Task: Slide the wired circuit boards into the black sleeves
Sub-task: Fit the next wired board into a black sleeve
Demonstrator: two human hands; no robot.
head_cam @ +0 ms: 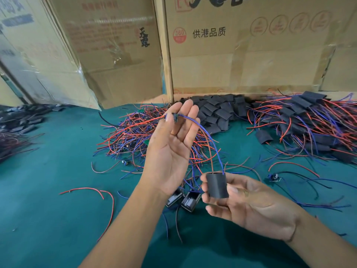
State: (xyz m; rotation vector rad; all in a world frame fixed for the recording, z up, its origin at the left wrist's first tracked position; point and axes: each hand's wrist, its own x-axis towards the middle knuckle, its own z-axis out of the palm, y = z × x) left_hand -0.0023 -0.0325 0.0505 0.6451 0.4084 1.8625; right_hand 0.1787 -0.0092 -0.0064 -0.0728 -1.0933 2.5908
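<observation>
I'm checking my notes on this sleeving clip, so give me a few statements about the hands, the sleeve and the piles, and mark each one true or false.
1. The right hand holds a black sleeve. True.
2. The left hand pinches a small circuit board. True.
3. The board is fully inside the sleeve. False: only its blue wire and a red one enter the sleeve's top.
4. The table cover is red. False: it is teal green.
5. A pile of empty sleeves lies by the cardboard boxes. True.
</observation>
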